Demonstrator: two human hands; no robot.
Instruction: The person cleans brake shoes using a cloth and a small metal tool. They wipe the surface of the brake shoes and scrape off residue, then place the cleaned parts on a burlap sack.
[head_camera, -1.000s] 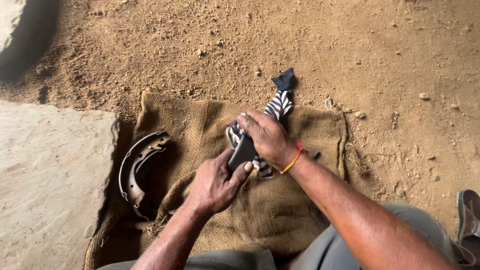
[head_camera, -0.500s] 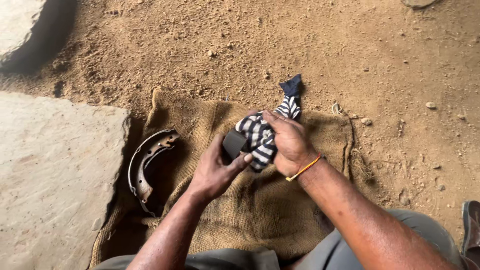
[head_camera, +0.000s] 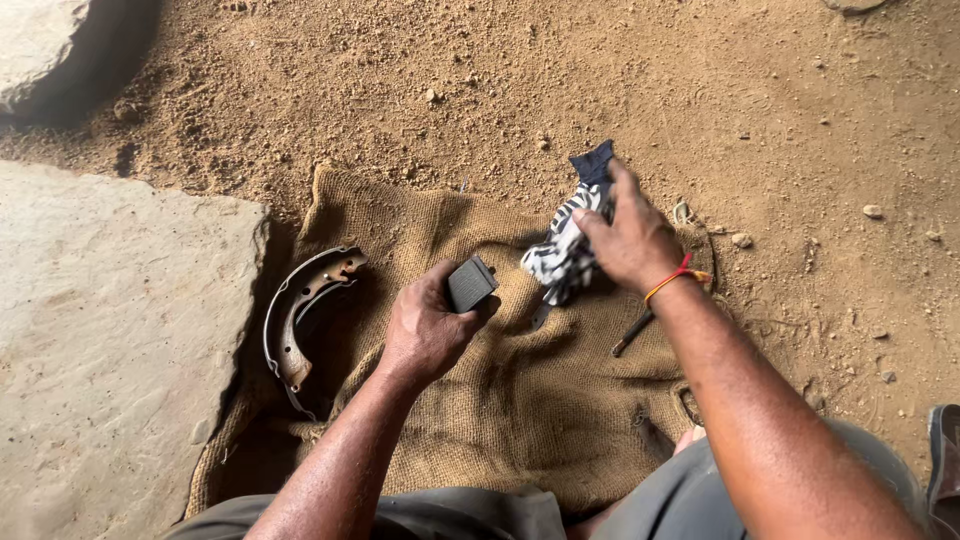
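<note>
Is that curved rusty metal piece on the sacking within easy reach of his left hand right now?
Probably yes, but not freely. The curved metal piece lies uncovered on the sacking just left of the left hand, with nothing between them. That hand's fingers already grip a small dark block, which it would likely have to set down first.

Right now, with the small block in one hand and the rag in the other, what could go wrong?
The left hand pinches the small dark block only at its fingertips, so it could slip onto the burlap sack or the sandy ground and pick up grit. The striped rag in the right hand hangs near the dirt and may carry sand back.
</note>
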